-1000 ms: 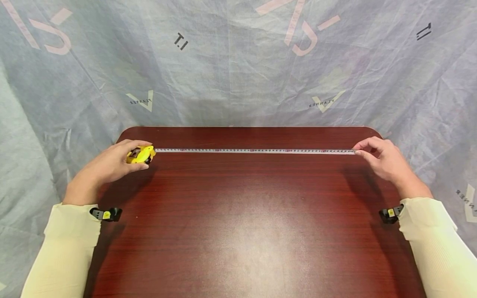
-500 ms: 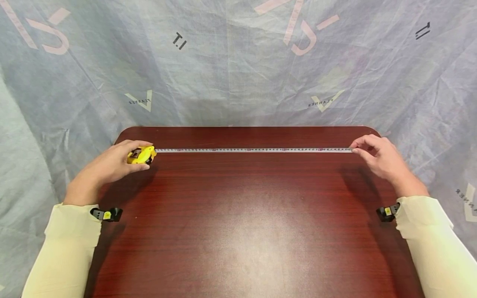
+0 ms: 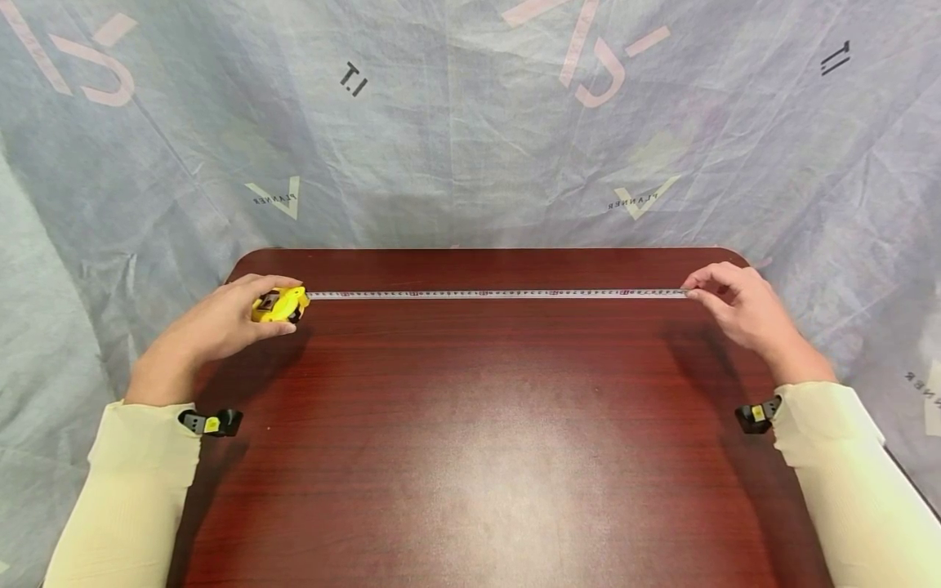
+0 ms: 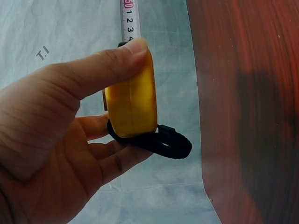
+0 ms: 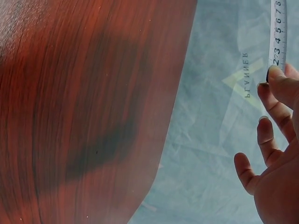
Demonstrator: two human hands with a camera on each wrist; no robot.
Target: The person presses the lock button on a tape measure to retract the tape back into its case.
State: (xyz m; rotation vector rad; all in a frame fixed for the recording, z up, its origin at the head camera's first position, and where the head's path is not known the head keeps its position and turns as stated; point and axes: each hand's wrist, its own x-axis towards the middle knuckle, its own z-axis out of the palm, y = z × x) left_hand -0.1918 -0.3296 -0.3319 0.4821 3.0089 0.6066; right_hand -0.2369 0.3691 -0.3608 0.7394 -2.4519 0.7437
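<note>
My left hand (image 3: 224, 320) grips a yellow tape measure (image 3: 281, 305), thumb on one side and fingers on the other. A black wrist strap (image 4: 174, 143) hangs from its case in the left wrist view. Out of the case runs the white measuring blade (image 3: 448, 295), straight and level across the far part of the table to the right. Its free end is pinched between thumb and forefinger of my right hand (image 3: 742, 306); the other fingers are spread loosely apart in the right wrist view. Shadows below both hands show that they are held above the tabletop.
The dark red wooden table (image 3: 470, 408) has rounded far corners. A grey printed cloth (image 3: 456, 122) hangs behind it and along both sides. Each wrist wears a small black camera, the left camera (image 3: 220, 422) and the right camera (image 3: 753, 416).
My right hand has moved a little to the left with the blade's end, and the stretch of blade outside the case is shorter. The left hand has stayed nearly still.
</note>
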